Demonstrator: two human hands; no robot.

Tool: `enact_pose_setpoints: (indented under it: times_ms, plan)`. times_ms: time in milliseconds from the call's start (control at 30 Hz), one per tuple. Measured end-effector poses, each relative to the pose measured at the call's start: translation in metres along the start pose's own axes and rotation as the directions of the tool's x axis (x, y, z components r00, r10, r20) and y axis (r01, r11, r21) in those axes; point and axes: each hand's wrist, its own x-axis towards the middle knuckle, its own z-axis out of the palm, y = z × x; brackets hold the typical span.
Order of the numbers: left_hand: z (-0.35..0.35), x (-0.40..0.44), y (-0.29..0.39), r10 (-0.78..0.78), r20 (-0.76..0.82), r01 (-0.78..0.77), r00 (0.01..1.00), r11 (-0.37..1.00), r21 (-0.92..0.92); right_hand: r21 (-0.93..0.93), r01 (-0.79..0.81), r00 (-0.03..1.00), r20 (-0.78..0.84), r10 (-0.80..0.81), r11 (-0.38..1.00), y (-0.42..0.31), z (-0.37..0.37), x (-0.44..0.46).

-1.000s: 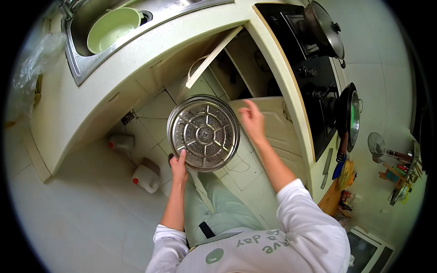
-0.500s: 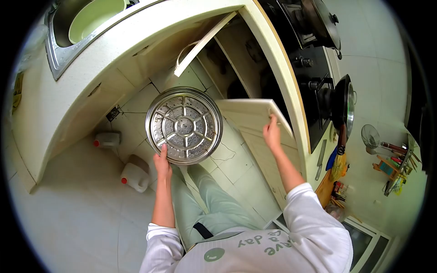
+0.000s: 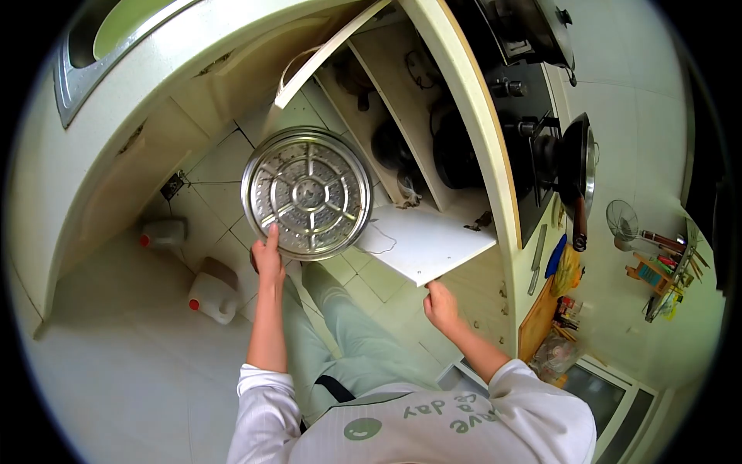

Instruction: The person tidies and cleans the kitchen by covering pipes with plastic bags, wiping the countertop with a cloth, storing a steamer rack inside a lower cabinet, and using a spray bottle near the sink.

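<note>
My left hand (image 3: 268,257) is closed on the near rim of a round steel steamer tray (image 3: 309,195), thumb on top. Small holes and raised ribs mark the tray's face, which is turned up towards me above the floor. My right hand (image 3: 442,304) grips the outer corner of a white cabinet door (image 3: 433,241), which stands swung wide; the fingers are partly hidden behind it. Inside the cabinet, dark pans (image 3: 454,151) and other cookware stand on either side of a shelf board (image 3: 398,124). A second cabinet door (image 3: 334,51) is open on the left.
Two white plastic jugs (image 3: 215,295) with red caps stand on the tiled floor to the left. Above the cabinet, a wok (image 3: 581,182) and a lidded pan (image 3: 533,35) sit on the black stove. A knife (image 3: 537,259) lies on the counter. A sink (image 3: 73,89) is at upper left.
My right hand has pulled the cabinet door out towards me, showing its inner face and more of the cabinet's inside. The steamer tray stays in my left hand.
</note>
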Motion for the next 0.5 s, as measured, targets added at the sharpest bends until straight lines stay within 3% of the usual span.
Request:
enact_pose_setpoints:
  times_ms: [200, 267, 400, 500]
  plan:
    - [0.096, 0.013, -0.052, -0.022, 0.138, 0.013, 0.99, 0.998, 0.06, 0.036, 0.022, 0.999, -0.033, -0.021, 0.999, 0.025, 0.024, -0.021]
    - [0.144, 0.013, -0.077, -0.023, 0.155, -0.004, 0.988, 0.985, 0.172, 0.069, 0.015, 1.0, 0.004, -0.015, 0.998, 0.03, 0.016, -0.021]
    - [0.245, 0.019, -0.133, -0.108, 0.289, 0.051, 0.951, 0.979, 0.197, 0.129, 0.04, 0.989, -0.145, -0.021, 0.991, 0.045, 0.022, -0.017]
    - [0.323, 0.024, -0.183, -0.063, 0.351, -0.015, 0.934, 0.976, 0.216, 0.216, 0.059, 0.981, -0.192, -0.017, 0.975, 0.053, 0.016, -0.008]
